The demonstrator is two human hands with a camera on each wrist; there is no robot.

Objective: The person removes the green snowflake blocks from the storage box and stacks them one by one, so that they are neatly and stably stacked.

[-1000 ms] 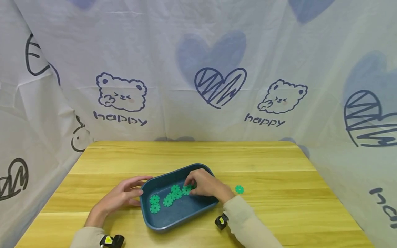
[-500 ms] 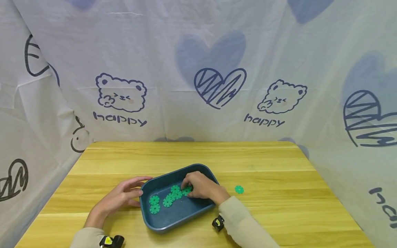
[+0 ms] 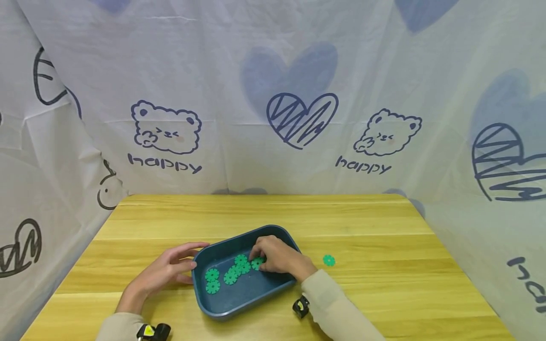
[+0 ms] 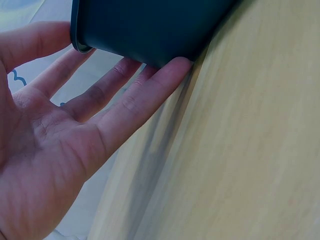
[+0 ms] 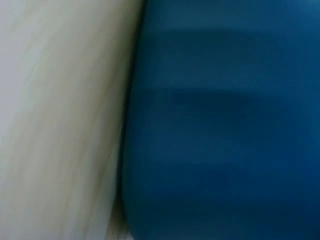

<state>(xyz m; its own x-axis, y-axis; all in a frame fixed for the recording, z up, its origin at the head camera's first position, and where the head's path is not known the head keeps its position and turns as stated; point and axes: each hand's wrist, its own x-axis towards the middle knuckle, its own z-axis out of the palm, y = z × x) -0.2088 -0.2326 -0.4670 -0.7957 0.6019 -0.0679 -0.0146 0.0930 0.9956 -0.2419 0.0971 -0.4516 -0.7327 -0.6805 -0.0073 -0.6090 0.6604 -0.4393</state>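
Observation:
A dark blue tray (image 3: 239, 303) sits on the table with several flat green notched discs (image 3: 231, 275) inside, some overlapping. My left hand (image 3: 164, 269) is at its left end. In the left wrist view, the thumb of the left hand (image 4: 75, 110) is at the rim and the extended fingers touch the outer wall of the tray (image 4: 140, 30). My right hand (image 3: 275, 255) reaches inside over the right end, fingers curled, pinching a green notched disc (image 3: 257, 264). The right wrist view shows only the blurred outer wall of the tray (image 5: 220, 130), no hand.
One more green disc (image 3: 329, 260) lies alone on the wooden table (image 3: 384, 284), right of the tray. A white curtain (image 3: 230, 71) printed with hearts and bears hangs behind the table and along both sides.
My right hand has shifted slightly left inside the tray, and the disc at its fingertips has moved a little. The left hand and the tray stay nearly where they were.

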